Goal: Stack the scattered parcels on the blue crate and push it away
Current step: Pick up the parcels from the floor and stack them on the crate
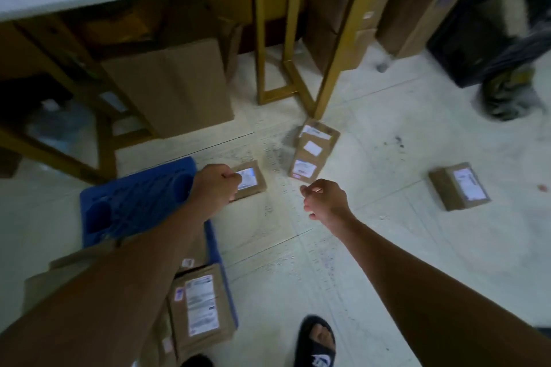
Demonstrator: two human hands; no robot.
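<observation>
Down on the pale tiled floor (372,247), the blue crate (134,197) sits at lower left, with labelled parcels (199,304) lying on its near end. A small parcel (249,180) lies just beyond its far corner, a cluster of three (311,152) farther out, another (459,186) well to the right. The left hand (216,185) is curled into a fist over the small parcel's edge; contact is unclear. The right hand (325,198) hangs loosely curled, holding nothing.

Head-worn view, steeply downward, floor (357,247) close
</observation>
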